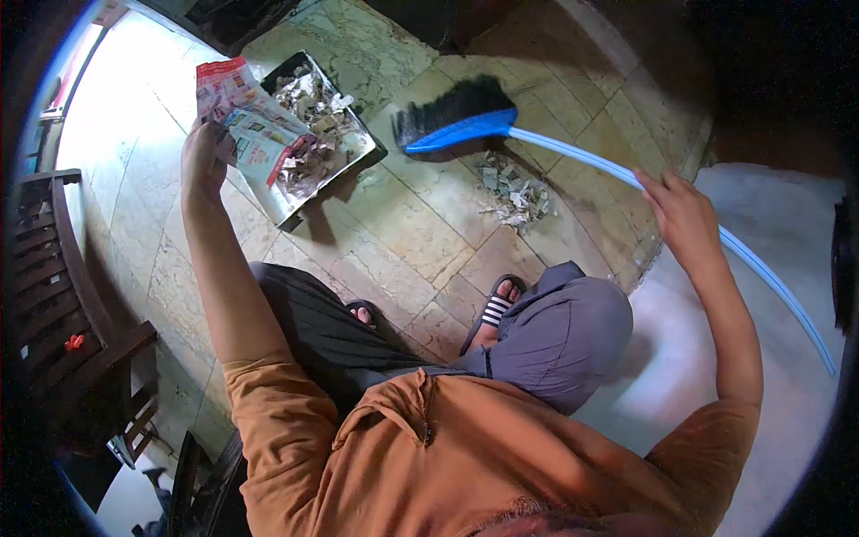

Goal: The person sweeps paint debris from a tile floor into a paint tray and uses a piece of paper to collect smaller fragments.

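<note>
Left hand [204,154] grip closed on folded paper [253,125]; right hand [684,217] grip wraps broom handle [626,174].

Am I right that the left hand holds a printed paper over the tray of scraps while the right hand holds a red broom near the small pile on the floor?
Not quite: the broom is blue, not red, as the head view shows. The rest stands: the left hand holds the printed paper over the tray of scraps, and the right hand holds the broom near the small pile on the floor.
</note>
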`<state>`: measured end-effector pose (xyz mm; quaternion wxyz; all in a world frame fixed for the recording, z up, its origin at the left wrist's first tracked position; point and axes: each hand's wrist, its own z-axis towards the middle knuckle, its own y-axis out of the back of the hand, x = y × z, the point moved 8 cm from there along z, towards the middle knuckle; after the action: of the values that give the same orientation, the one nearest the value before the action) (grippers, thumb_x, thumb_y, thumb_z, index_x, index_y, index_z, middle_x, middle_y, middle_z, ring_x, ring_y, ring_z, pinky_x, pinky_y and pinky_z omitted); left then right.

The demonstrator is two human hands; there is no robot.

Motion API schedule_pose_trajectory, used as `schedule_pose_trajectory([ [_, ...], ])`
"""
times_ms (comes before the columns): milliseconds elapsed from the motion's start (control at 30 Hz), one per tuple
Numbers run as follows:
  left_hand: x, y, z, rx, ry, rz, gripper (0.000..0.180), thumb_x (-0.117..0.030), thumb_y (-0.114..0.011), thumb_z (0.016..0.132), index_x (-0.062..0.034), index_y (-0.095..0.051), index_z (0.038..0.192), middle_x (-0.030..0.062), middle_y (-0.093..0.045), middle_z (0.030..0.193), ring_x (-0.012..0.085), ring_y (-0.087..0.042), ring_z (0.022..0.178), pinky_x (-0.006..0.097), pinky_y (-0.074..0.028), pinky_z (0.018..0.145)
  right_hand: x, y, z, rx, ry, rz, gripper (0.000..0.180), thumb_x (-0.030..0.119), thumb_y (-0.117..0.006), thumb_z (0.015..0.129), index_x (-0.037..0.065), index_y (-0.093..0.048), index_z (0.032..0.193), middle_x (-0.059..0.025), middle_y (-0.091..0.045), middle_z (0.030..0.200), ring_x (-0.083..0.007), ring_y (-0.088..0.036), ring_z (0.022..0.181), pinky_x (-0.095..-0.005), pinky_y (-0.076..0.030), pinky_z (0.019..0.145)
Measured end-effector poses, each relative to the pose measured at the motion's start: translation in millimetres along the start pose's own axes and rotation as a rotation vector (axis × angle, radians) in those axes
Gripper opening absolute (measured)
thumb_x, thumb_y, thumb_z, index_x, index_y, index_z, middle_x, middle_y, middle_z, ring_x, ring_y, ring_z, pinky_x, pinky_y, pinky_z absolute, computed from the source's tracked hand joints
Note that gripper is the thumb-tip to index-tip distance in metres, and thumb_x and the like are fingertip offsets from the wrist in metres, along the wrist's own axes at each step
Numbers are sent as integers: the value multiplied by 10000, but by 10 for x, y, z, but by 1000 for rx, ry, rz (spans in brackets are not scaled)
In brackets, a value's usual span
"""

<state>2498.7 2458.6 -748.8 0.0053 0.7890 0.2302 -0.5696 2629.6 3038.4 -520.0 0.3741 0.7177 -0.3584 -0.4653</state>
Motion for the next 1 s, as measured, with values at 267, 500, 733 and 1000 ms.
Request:
schedule_pose_trajectory([
  [267, 269, 13, 327, 53, 23, 24, 299, -23, -507, 824, -25, -572, 1116, 73, -607, 911, 166, -574, 739, 286, -473, 633, -488, 551, -289, 5, -251, 47, 326, 258, -549, 930, 200, -629, 1241, -158, -594, 931, -340, -615, 886, -426, -506, 751],
  [500, 627, -1087, 358, 314, 81, -66, 357, -29, -459, 820, -17, -572, 1159, 69, -615, 965, 184, -589, 812, 297, -496, 728, -153, -266, 62, -10, -242, -204, 382, 195, -499, 945, 169, -550, 1323, -134, -632, 972, -321, -657, 809, -417, -555, 676],
  [733, 725, -1912, 98, 318, 178, -46, 371, -12, -453, 823, 0, -565, 1176, 80, -626, 992, 192, -595, 846, 317, -509, 780, 61, 165, -1058, 104, -345, -24, 369, 193, -579, 914, 187, -591, 1283, -100, -576, 888, -261, -617, 815, -394, -536, 684],
  [1000, 1079, -2110, 332, 365, 263, -125, 72, -30, -549, 787, -11, -564, 855, 53, -502, 794, 169, -481, 716, 335, -466, 694, 280, 642, -1367, 68, -435, 163, 410, 142, -584, 904, 230, -590, 1304, -72, -519, 896, -239, -536, 812, -375, -497, 691],
])
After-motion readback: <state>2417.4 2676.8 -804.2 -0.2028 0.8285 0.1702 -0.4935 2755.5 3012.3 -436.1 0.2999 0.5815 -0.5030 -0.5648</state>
